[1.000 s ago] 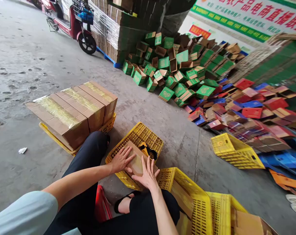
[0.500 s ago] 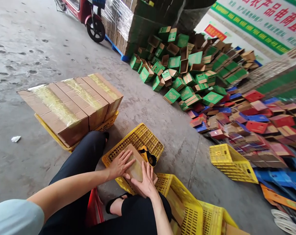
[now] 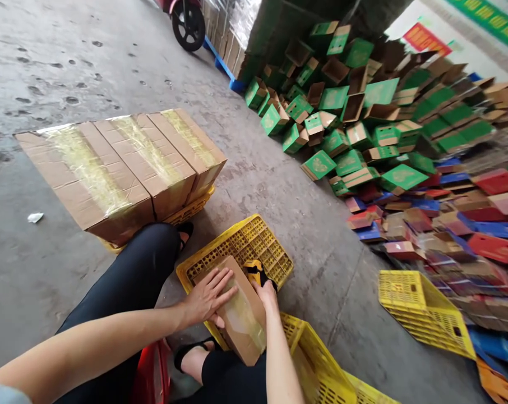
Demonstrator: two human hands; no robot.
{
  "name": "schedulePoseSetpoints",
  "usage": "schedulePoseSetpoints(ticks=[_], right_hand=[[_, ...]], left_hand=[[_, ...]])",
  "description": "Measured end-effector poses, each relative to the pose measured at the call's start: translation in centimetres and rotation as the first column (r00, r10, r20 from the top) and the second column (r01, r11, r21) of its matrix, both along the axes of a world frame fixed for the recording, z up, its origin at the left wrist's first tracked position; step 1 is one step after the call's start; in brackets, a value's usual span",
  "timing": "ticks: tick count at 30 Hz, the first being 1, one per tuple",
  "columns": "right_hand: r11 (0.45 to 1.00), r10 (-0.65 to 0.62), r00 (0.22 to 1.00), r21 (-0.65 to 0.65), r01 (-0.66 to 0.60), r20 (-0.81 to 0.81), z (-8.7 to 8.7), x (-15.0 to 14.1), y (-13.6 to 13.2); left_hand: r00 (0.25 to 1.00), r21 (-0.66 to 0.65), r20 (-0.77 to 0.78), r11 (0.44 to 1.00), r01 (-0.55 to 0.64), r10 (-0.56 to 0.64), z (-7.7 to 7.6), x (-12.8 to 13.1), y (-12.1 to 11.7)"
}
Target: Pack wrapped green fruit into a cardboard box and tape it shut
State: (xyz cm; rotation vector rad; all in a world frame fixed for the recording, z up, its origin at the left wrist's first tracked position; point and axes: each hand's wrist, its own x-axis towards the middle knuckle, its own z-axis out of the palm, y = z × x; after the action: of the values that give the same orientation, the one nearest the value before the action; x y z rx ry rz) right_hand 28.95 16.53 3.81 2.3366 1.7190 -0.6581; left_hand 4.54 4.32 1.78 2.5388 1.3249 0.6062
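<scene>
A small brown cardboard box [image 3: 241, 314] with clear yellowish tape along its top lies on an upturned yellow plastic crate [image 3: 264, 238]. My left hand [image 3: 207, 297] rests flat on the box's top, fingers stretched and a little apart. Beside the box's far right edge is a yellow and black tape dispenser [image 3: 254, 270]. My right hand [image 3: 266, 292] is closed around its black handle; the fingertips are partly hidden.
Left of my knee, several large taped cartons [image 3: 119, 163] sit on another yellow crate. A yellow crate [image 3: 310, 359] stands close by my right forearm, and one more crate [image 3: 422, 314] lies farther right. Heaped green boxes [image 3: 350, 163] and red and blue boxes [image 3: 460, 224] cover the floor beyond.
My right hand has left the box's top and taken hold of the tape dispenser. My left hand stays on the box. The view has shifted right and down.
</scene>
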Motion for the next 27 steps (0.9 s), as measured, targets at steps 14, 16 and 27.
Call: schedulePoseSetpoints(ticks=[14,16,27], right_hand=[[0.999,-0.017,0.769,-0.047,-0.017,-0.639,12.3,0.0,-5.4],[0.990,-0.043,0.708,-0.126,-0.066,-0.705,12.1,-0.9,-6.8],[0.972,-0.072,0.691,-0.207,-0.114,-0.720,10.5,-1.2,-7.0]], left_hand=[[0.996,-0.069,0.087,0.997,0.034,-0.028,-0.3,-0.4,0.0],[0.995,-0.067,0.102,0.997,0.031,-0.024,-0.3,-0.4,0.1],[0.967,-0.147,0.255,0.989,0.016,0.022,0.5,-0.7,0.5]])
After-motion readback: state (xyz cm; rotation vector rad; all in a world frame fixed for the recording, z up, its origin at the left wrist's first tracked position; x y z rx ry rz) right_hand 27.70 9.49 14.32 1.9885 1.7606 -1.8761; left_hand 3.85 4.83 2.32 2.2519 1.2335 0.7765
